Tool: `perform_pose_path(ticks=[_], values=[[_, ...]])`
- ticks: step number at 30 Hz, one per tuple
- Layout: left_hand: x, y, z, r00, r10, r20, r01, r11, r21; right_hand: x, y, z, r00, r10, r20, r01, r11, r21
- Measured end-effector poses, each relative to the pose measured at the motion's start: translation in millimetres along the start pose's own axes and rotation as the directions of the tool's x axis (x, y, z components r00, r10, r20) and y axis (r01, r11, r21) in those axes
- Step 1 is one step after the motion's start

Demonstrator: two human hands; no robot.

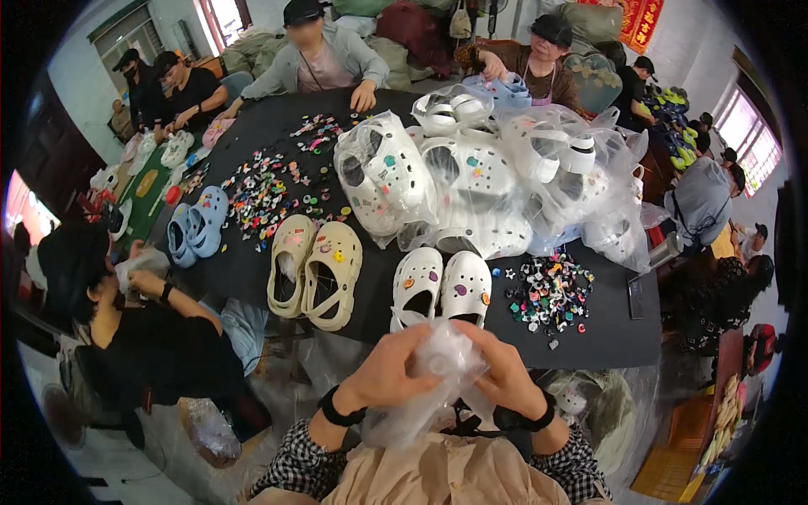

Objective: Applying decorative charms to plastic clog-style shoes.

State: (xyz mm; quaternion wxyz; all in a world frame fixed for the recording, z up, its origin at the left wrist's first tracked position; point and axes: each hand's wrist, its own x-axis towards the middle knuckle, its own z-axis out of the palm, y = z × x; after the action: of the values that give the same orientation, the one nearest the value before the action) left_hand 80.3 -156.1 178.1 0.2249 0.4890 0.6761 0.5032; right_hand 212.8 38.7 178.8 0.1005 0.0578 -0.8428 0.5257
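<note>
A crumpled clear plastic bag [448, 358] is gathered between my hands in front of my chest. My left hand [391, 366] grips it from the left, fingers curled in. From the other side my right hand [507, 370] closes on it too. Just beyond my fingers, a pair of white clogs [465, 282] with a few purple and orange charms stands on the black table [370, 311]; the bag and my hands cover their near ends. To their left is a beige pair of clogs [332, 269] with small charms. Loose coloured charms [551, 290] lie heaped to the right.
Bagged white clogs [475, 198] are piled at the table's middle and right. Light blue clogs [202, 223] and scattered charms [261, 189] lie at the left. A phone-like dark object [635, 299] rests at the right edge. Several people sit around, one close on my left.
</note>
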Motion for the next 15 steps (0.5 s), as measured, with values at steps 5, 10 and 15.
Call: perform_pose_path(ticks=[5,10,15], values=[[9.4,-1.0,21.7,0.949,0.124,-0.289,-0.063,0.976,0.211,-12.9,56.4,11.3,0.853,0.360,-0.379,-0.186,0.886,0.425],[-8.8,-8.5,82.9,0.984,0.126,-0.122,-0.069,0.916,0.395,-19.1,87.5,8.1,0.778,0.546,-0.311,-0.022,0.519,0.855],[22.2,-30.8,113.4,0.969,0.145,-0.198,-0.093,0.964,0.250,-60.6,110.0,29.4,0.876,0.482,0.039,-0.077,0.060,0.995]])
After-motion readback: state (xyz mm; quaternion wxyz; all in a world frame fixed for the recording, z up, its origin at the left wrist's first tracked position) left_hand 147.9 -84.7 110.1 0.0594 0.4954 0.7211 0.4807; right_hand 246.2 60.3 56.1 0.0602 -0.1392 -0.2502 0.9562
